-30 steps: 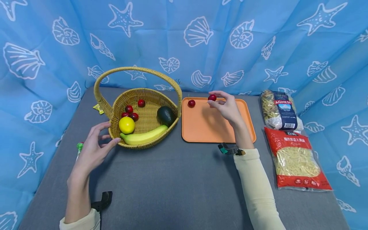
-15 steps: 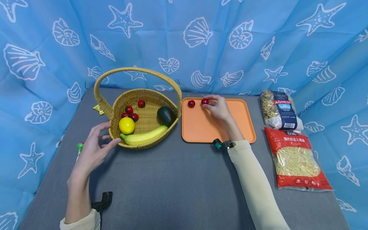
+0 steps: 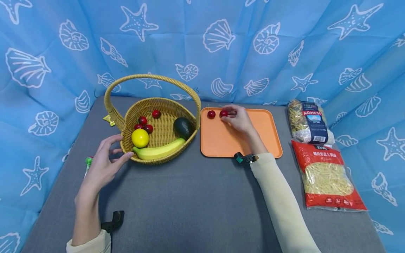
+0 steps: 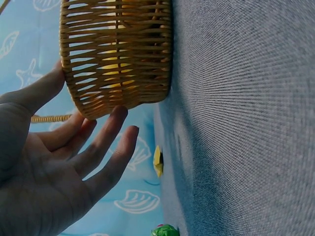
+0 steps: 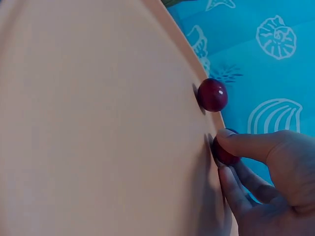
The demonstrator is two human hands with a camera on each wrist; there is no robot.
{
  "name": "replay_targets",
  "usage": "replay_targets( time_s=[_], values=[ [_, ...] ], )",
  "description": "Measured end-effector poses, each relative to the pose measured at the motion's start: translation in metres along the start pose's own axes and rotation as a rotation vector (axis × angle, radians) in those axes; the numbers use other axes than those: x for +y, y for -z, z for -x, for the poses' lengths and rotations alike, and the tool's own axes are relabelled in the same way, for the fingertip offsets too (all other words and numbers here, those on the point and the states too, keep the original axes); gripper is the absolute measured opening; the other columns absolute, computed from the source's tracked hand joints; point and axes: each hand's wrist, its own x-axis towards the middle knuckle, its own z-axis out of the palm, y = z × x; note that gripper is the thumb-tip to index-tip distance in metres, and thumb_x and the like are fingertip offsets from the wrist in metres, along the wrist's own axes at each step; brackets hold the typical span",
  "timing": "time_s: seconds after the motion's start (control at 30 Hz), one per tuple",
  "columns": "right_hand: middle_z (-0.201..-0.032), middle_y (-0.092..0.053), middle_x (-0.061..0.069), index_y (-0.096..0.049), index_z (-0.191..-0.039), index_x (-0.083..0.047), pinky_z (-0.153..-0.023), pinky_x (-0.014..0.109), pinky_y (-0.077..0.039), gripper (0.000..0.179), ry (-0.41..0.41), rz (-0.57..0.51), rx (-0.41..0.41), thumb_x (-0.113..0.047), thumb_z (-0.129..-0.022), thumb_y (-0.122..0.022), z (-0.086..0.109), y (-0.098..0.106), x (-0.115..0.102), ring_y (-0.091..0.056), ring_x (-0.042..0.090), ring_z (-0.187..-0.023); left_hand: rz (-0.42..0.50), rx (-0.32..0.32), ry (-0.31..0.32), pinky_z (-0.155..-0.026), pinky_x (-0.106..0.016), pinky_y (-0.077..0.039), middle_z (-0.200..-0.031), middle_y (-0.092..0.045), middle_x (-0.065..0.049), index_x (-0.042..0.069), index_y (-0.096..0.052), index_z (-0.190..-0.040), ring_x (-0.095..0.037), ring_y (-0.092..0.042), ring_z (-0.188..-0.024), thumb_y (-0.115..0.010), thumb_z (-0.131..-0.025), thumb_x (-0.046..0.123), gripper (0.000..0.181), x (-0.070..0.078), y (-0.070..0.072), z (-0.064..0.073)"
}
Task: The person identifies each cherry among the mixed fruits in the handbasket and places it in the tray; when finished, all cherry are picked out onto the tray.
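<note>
In the head view a wicker basket (image 3: 164,160) holds several cherries (image 3: 156,114), a yellow ball-shaped fruit (image 3: 140,138), a banana (image 3: 159,151) and a dark avocado (image 3: 182,128). My left hand (image 3: 105,160) holds the basket's left end, thumb at the rim and fingers along the outer side; two fingers stand off the wickerwork in the left wrist view. Over the far part of an orange tray (image 3: 218,147), my right hand (image 3: 239,118) pinches a cherry (image 5: 225,151) between thumb and fingers, close to the tray's surface. Beside it lies another cherry (image 5: 212,95).
Two pasta bags, one dark-labelled (image 3: 311,121) and one red (image 3: 329,175), lie right of the tray. A yellow wrapped piece (image 3: 109,120) and a green-topped item (image 3: 88,161) sit left of the basket. A blue shell-print curtain (image 3: 186,35) hangs behind the grey tabletop (image 3: 183,203).
My right hand has moved left and down with its cherry, which now stands near the other cherry on the tray. The left hand and basket have stayed in place.
</note>
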Motion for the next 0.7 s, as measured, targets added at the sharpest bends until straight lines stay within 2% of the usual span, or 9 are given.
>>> replay_targets(
  time_s=[0.2, 0.4, 0.47, 0.57, 0.7],
  values=[
    [-0.140, -0.069, 0.027, -0.065, -0.143, 0.001, -0.118, 0.055, -0.056, 0.045, -0.003, -0.042, 0.014, -0.005, -0.100, -0.076, 0.005, 0.007, -0.005, -0.067, 0.043, -0.130, 0.006, 0.001, 0.004, -0.104, -0.069, -0.059, -0.169, -0.032, -0.028, 0.005, -0.036, -0.165, -0.053, -0.060, -0.134, -0.072, -0.106, 0.035, 0.075, 0.000, 0.000, 0.001],
    [-0.145, -0.066, 0.027, -0.065, -0.143, 0.002, -0.120, 0.054, -0.054, 0.045, 0.042, -0.152, 0.044, -0.006, -0.100, -0.077, 0.017, 0.014, -0.019, -0.066, 0.042, -0.133, -0.003, 0.009, 0.002, -0.102, -0.060, -0.060, -0.168, -0.033, -0.027, 0.005, -0.037, -0.164, -0.052, -0.061, -0.134, -0.074, -0.105, 0.034, 0.076, 0.000, -0.001, 0.000],
    [-0.144, -0.067, 0.024, -0.066, -0.142, -0.001, -0.119, 0.050, -0.056, 0.043, 0.067, -0.182, 0.048, -0.007, -0.100, -0.078, 0.022, 0.015, -0.029, -0.067, 0.039, -0.132, -0.005, 0.010, 0.003, -0.102, -0.059, -0.060, -0.168, -0.034, -0.027, 0.005, -0.037, -0.164, -0.052, -0.061, -0.134, -0.074, -0.105, 0.034, 0.076, 0.000, -0.001, 0.000],
    [-0.140, -0.069, 0.020, -0.069, -0.139, -0.006, -0.110, 0.037, -0.063, 0.040, 0.104, -0.221, 0.051, -0.008, -0.100, -0.079, 0.033, 0.015, -0.047, -0.071, 0.031, -0.125, -0.006, 0.009, 0.006, -0.103, -0.061, -0.060, -0.168, -0.034, -0.027, 0.006, -0.036, -0.165, -0.052, -0.061, -0.134, -0.073, -0.105, 0.035, 0.076, 0.000, -0.001, 0.000],
    [-0.132, -0.070, 0.018, -0.071, -0.134, -0.005, -0.097, 0.022, -0.065, 0.037, 0.184, -0.279, 0.037, -0.006, -0.098, -0.080, 0.048, 0.013, -0.071, -0.072, 0.020, -0.113, -0.005, 0.006, 0.001, -0.103, -0.061, -0.059, -0.168, -0.034, -0.026, 0.006, -0.036, -0.165, -0.052, -0.061, -0.135, -0.073, -0.105, 0.036, 0.076, -0.001, -0.001, 0.000]
  ],
)
